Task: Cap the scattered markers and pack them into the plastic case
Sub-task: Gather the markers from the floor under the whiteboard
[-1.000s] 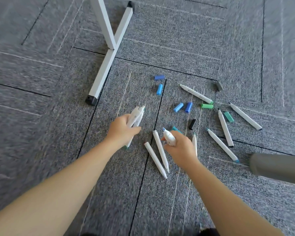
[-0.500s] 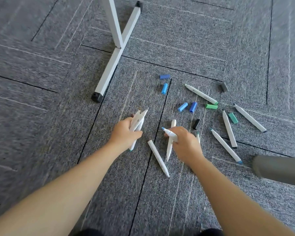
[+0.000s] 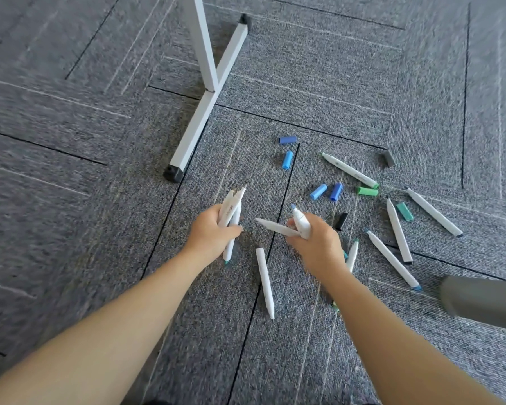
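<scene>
Head view, grey carpet tiles [image 3: 304, 68]. At centre frame, the left hand [image 3: 214, 233] is closed around a bundle of white-barrelled markers [image 3: 231, 211], tips pointing toward the upper frame. The right hand [image 3: 316, 241] grips two white markers [image 3: 292, 226], one blue-tipped and upright, the other angled to the left. One uncapped marker [image 3: 265, 280] lies on the carpet between the forearms. More white markers [image 3: 392, 255] lie scattered at right of centre, with loose caps among them: four blue caps [image 3: 319, 191], a green cap [image 3: 368, 191], a teal cap [image 3: 404, 211], a black cap [image 3: 341, 221] and a dark grey cap [image 3: 389, 158]. A white stand leg [image 3: 199, 118] occupies the upper centre.
</scene>
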`<state>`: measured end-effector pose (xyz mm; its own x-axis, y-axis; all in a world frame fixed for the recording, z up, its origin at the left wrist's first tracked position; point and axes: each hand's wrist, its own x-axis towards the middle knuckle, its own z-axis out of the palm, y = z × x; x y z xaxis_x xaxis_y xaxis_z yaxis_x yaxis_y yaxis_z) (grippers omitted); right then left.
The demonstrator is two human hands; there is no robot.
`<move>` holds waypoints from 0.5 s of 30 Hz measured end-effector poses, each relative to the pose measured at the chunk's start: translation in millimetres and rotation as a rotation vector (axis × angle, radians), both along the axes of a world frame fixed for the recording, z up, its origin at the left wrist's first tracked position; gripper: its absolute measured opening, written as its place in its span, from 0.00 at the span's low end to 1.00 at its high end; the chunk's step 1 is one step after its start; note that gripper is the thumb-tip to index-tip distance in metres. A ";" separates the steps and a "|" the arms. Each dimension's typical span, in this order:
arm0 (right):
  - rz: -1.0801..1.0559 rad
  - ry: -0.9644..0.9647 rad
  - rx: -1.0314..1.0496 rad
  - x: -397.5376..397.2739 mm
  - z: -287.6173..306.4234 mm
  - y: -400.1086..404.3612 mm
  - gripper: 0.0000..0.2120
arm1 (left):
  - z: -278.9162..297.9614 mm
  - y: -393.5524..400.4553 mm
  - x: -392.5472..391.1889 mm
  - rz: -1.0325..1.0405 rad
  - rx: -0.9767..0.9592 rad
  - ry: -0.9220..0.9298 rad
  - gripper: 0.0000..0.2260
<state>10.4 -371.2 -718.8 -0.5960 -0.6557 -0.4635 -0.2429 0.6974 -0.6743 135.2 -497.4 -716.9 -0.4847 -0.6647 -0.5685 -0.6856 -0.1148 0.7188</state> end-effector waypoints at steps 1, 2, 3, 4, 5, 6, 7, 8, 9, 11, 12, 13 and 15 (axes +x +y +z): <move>-0.085 -0.095 -0.036 -0.5 3.2 -2.0 0.06 | 0.3 -0.5 -0.7 0.004 0.007 0.007 0.07; -0.161 -0.180 -0.072 -1.2 5.9 -3.5 0.07 | 0.9 -0.6 -1.5 0.002 0.012 0.010 0.06; -0.224 -0.246 -0.098 -1.9 8.9 -4.4 0.08 | 2.2 -0.1 -2.4 -0.002 0.017 0.012 0.05; -0.269 -0.292 -0.116 -2.9 11.1 -5.0 0.08 | 4.0 0.9 -3.2 -0.007 0.024 0.012 0.05; -0.300 -0.323 -0.128 -3.7 13.4 -5.0 0.07 | 4.5 1.7 -4.0 -0.011 0.046 0.016 0.05; -0.315 -0.340 -0.139 -4.5 14.2 -4.4 0.07 | 5.2 2.7 -4.9 -0.013 0.070 0.022 0.06; -0.321 -0.347 -0.146 -4.8 15.2 -3.2 0.08 | 5.8 3.9 -5.9 -0.022 0.096 0.024 0.08; -0.319 -0.343 -0.152 -5.2 14.7 -1.0 0.07 | 8.2 6.0 -7.3 -0.038 0.117 0.021 0.08; -0.315 -0.332 -0.157 -5.0 14.7 1.3 0.06 | 8.0 8.1 -7.9 -0.065 0.135 0.012 0.07; -0.308 -0.316 -0.173 -5.2 14.0 7.4 0.07 | 7.7 13.3 -8.5 -0.132 0.147 -0.016 0.10; -0.306 -0.314 -0.185 -5.4 12.8 10.8 0.09 | 7.3 15.9 -8.5 -0.158 0.150 -0.031 0.15; -0.303 -0.312 -0.193 -5.7 12.9 13.5 0.11 | 6.8 18.0 -7.6 -0.185 0.158 -0.032 0.18; -0.301 -0.301 -0.193 -6.7 14.1 18.2 0.11 | 4.4 21.1 -3.8 -0.253 0.183 -0.034 0.16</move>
